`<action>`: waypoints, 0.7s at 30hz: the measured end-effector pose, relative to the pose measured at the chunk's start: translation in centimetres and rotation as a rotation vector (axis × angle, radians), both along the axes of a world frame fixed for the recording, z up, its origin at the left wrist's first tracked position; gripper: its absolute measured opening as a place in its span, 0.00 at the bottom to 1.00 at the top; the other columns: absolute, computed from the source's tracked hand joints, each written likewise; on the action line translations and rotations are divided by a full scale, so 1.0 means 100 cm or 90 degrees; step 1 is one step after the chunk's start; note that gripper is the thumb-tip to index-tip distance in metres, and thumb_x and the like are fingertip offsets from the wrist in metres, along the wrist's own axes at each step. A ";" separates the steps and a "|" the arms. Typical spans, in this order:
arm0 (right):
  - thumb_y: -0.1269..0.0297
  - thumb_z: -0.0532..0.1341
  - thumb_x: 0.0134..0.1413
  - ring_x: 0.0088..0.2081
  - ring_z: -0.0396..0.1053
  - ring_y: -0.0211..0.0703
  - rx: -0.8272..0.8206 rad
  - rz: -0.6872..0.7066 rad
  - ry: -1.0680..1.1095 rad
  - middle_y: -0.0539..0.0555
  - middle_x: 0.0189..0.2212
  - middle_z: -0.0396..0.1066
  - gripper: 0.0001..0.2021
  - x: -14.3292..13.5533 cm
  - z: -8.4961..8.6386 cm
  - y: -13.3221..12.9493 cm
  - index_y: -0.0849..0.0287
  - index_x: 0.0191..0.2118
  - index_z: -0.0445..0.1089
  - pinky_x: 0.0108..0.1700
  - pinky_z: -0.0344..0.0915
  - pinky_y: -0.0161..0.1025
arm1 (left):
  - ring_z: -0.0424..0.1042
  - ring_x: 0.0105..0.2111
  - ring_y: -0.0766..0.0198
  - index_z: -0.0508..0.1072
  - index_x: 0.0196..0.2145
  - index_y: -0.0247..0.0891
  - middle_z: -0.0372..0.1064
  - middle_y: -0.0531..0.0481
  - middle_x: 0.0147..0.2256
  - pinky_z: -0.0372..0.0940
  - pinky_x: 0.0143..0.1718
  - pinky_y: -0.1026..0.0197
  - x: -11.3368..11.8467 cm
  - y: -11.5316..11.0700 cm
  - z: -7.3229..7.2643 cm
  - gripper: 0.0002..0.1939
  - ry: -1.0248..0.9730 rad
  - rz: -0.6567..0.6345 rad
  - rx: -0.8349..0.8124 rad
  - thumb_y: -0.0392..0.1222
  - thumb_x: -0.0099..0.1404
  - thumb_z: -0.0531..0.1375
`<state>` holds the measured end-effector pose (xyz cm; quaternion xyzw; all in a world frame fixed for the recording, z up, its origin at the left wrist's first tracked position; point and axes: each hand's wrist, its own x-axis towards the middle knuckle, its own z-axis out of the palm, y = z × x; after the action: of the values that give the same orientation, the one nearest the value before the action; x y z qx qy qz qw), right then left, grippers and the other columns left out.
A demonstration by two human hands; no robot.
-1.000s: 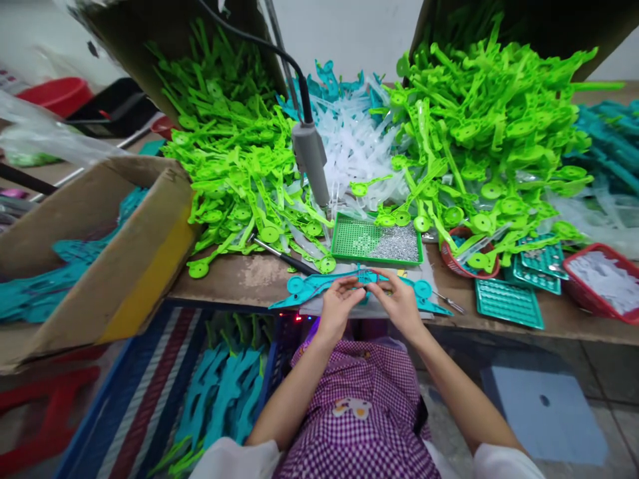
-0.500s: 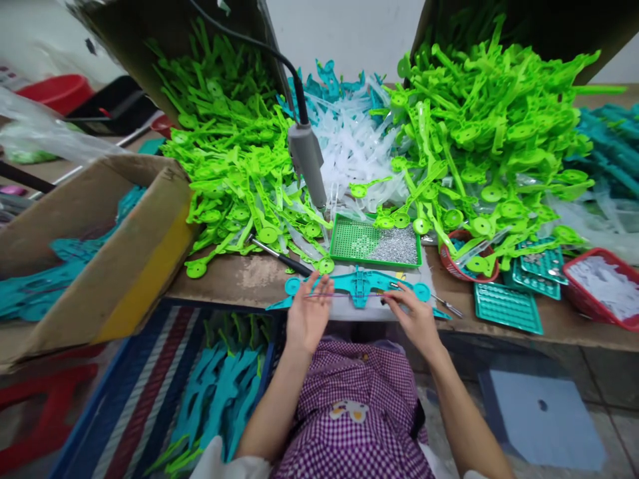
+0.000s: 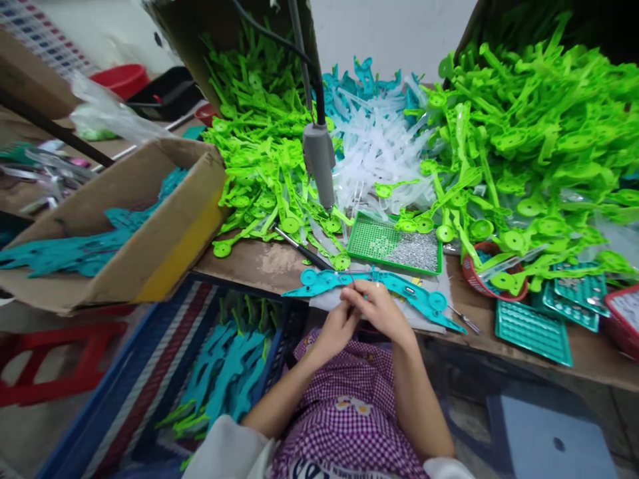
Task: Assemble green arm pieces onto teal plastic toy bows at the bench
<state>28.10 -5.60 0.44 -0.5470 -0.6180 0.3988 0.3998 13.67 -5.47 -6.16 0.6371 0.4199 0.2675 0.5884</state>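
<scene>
My left hand and my right hand meet fingertip to fingertip at the table's front edge, both closed in a pinch. A thin reddish cord runs up from where the fingers meet; the pinched part is hidden. Just behind them lies a long teal plastic part, shaped like a wide arch with round discs towards its ends. My right hand covers some of its middle. Under the part is a white sheet. A green tray holding small silvery pieces stands behind it.
A grey electric screwdriver hangs above the table. Heaps of lime-green parts and clear plastic pieces fill the back. A black-handled hammer lies left. A cardboard box and a blue crate hold teal parts.
My hands were apart, left one open, with the cord stretched between them; now they are together, fingers pinched. The teal part sits turned, its right end nearer me. The view has swung left.
</scene>
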 end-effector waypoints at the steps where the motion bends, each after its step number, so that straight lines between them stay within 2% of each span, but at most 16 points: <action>1: 0.53 0.52 0.63 0.27 0.65 0.39 -0.007 -0.012 0.009 0.49 0.24 0.69 0.19 0.002 -0.005 -0.004 0.56 0.27 0.71 0.32 0.60 0.35 | 0.71 0.41 0.55 0.72 0.46 0.36 0.72 0.44 0.40 0.66 0.44 0.55 -0.008 0.002 0.003 0.18 0.001 -0.006 0.006 0.47 0.60 0.62; 3: 0.52 0.51 0.63 0.26 0.64 0.38 -0.033 -0.005 0.021 0.48 0.22 0.68 0.20 0.007 -0.012 -0.013 0.57 0.26 0.70 0.29 0.58 0.34 | 0.70 0.45 0.55 0.69 0.52 0.38 0.70 0.43 0.46 0.66 0.45 0.56 -0.019 0.006 0.012 0.28 -0.036 0.006 -0.008 0.43 0.53 0.68; 4: 0.52 0.51 0.63 0.25 0.64 0.38 -0.053 0.023 0.032 0.48 0.22 0.68 0.20 0.009 -0.014 -0.018 0.57 0.27 0.71 0.28 0.58 0.34 | 0.71 0.45 0.56 0.68 0.53 0.39 0.70 0.43 0.47 0.66 0.45 0.56 -0.021 0.008 0.017 0.30 -0.062 0.028 -0.030 0.43 0.52 0.69; 7: 0.51 0.51 0.63 0.26 0.66 0.38 -0.096 0.076 0.068 0.48 0.22 0.69 0.21 0.013 -0.014 -0.024 0.57 0.27 0.72 0.29 0.60 0.34 | 0.73 0.37 0.61 0.74 0.45 0.37 0.74 0.44 0.40 0.68 0.39 0.60 -0.011 0.019 0.033 0.20 -0.116 0.128 -0.101 0.45 0.56 0.66; 9: 0.51 0.52 0.63 0.29 0.69 0.39 -0.081 0.023 0.086 0.49 0.25 0.72 0.20 0.017 -0.010 -0.025 0.57 0.29 0.73 0.33 0.63 0.35 | 0.72 0.30 0.64 0.77 0.35 0.35 0.75 0.47 0.32 0.67 0.34 0.62 0.004 0.031 0.043 0.14 -0.152 0.177 -0.098 0.47 0.54 0.67; 12: 0.50 0.53 0.62 0.34 0.70 0.41 -0.017 -0.204 0.133 0.52 0.30 0.74 0.19 0.037 -0.004 -0.027 0.56 0.34 0.75 0.38 0.65 0.38 | 0.69 0.24 0.67 0.76 0.30 0.34 0.72 0.51 0.25 0.64 0.27 0.65 0.025 0.058 0.056 0.15 -0.204 0.223 -0.030 0.48 0.50 0.69; 16: 0.48 0.55 0.58 0.26 0.68 0.38 0.087 -0.605 0.187 0.52 0.23 0.71 0.20 0.088 0.001 -0.047 0.59 0.30 0.74 0.30 0.63 0.37 | 0.66 0.22 0.71 0.72 0.29 0.34 0.67 0.54 0.23 0.61 0.25 0.68 0.037 0.098 0.068 0.15 -0.223 0.369 0.149 0.51 0.57 0.65; 18: 0.47 0.57 0.55 0.21 0.65 0.37 0.140 -0.768 0.152 0.51 0.20 0.69 0.20 0.117 0.002 -0.070 0.59 0.26 0.72 0.25 0.59 0.37 | 0.64 0.22 0.72 0.70 0.31 0.35 0.64 0.56 0.23 0.60 0.26 0.68 0.030 0.111 0.069 0.15 -0.198 0.413 0.241 0.51 0.63 0.60; 21: 0.47 0.55 0.53 0.17 0.61 0.37 0.191 -1.008 0.047 0.53 0.17 0.65 0.20 0.159 -0.003 -0.129 0.56 0.21 0.71 0.20 0.52 0.40 | 0.63 0.25 0.71 0.69 0.31 0.36 0.62 0.55 0.24 0.59 0.29 0.67 -0.002 0.117 0.069 0.12 -0.024 0.370 0.413 0.47 0.67 0.56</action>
<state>44.03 -18.47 0.18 -0.7495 -0.0805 -0.0721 0.6531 13.44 6.18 0.72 0.6394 0.4652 0.5516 0.2656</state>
